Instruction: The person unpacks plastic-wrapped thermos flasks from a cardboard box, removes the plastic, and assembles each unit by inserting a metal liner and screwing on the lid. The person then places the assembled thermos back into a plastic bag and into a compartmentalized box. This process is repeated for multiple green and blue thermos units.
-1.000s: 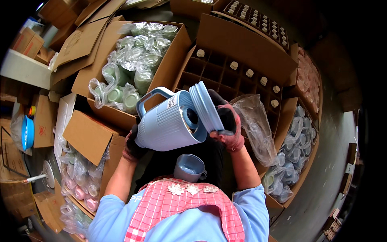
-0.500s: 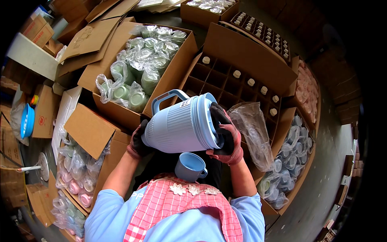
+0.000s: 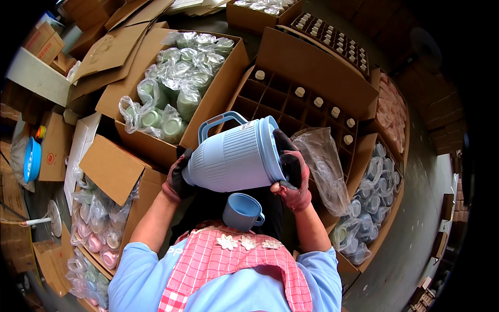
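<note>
A light blue ribbed jug [image 3: 226, 160] lies sideways in the air between my hands, its looped handle on the far side. My left hand [image 3: 178, 177], in a black and dark red glove, is closed around the narrower left end. At the wide right end my right hand [image 3: 294, 174], in a similar glove, has its fingers over the end face and its thumb at the near edge. Its palm side hides part of that end. Below the jug, a blue cup [image 3: 236, 216] with a small handle rests tilted at my lap against a red checked apron [image 3: 218, 255].
Ahead on the left, an open carton [image 3: 179, 140] holds green plastic-wrapped items. A divided carton [image 3: 332, 73] with several white-capped bottles stands ahead right, a clear plastic bag [image 3: 325, 169] over its near edge. Wrapped blue items [image 3: 371, 203] fill a right-hand carton; wrapped pink items [image 3: 93, 242] sit left.
The jug has turned a little about its length, and its handle shows more fully. My right hand has shifted slightly on the wide end; both hands still hold the jug.
</note>
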`<state>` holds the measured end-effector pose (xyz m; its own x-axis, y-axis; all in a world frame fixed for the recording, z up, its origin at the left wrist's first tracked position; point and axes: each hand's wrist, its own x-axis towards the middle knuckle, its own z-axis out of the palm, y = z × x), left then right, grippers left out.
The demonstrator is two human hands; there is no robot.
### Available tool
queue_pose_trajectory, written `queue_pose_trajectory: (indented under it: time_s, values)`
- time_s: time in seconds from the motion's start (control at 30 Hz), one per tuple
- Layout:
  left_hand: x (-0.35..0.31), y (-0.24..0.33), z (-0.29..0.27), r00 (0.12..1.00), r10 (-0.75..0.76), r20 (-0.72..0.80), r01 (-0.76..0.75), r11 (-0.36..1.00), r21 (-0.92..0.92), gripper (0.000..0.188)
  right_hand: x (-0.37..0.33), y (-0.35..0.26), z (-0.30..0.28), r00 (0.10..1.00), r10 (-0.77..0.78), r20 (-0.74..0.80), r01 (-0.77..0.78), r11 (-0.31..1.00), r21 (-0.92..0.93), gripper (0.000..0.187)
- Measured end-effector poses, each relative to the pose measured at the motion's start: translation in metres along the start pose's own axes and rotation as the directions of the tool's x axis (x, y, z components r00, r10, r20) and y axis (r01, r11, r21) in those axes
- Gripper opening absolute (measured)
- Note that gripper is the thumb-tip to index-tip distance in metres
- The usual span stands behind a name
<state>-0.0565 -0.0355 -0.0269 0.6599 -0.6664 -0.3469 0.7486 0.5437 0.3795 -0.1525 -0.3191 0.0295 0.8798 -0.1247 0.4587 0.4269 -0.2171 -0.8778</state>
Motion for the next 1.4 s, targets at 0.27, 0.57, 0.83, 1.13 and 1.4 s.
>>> queue_pose_trajectory:
  time_s: [0.27,0.57,0.83,1.13,1.4]
  values:
    - [0.007,-0.005,-0.001,0.996,0.057,0.075,-0.064,0.994,0.088,0.038,-0.005,-0.009,-0.003,0.998,-0.003,-0.057,-0.003,0.994,-0.106,0.074]
    - [0.008,-0.011,-0.004,0.995,0.097,-0.030,-0.095,0.994,0.051,0.037,-0.011,-0.014,-0.003,0.996,0.025,-0.086,-0.032,0.996,-0.080,0.070]
    - [0.008,-0.005,-0.012,0.987,0.051,0.154,-0.054,0.998,0.016,0.029,-0.005,-0.014,0.000,0.998,-0.050,-0.049,0.049,0.999,-0.007,0.070]
    - [0.009,-0.006,-0.006,1.000,0.001,-0.024,-0.001,1.000,-0.010,0.036,-0.010,-0.012,0.002,0.994,-0.067,-0.084,0.064,0.997,-0.048,0.071]
    - [-0.001,0.005,-0.014,0.987,0.070,0.143,-0.106,0.960,0.258,0.052,-0.015,-0.012,-0.029,0.874,0.381,-0.302,-0.053,0.693,0.719,0.058]
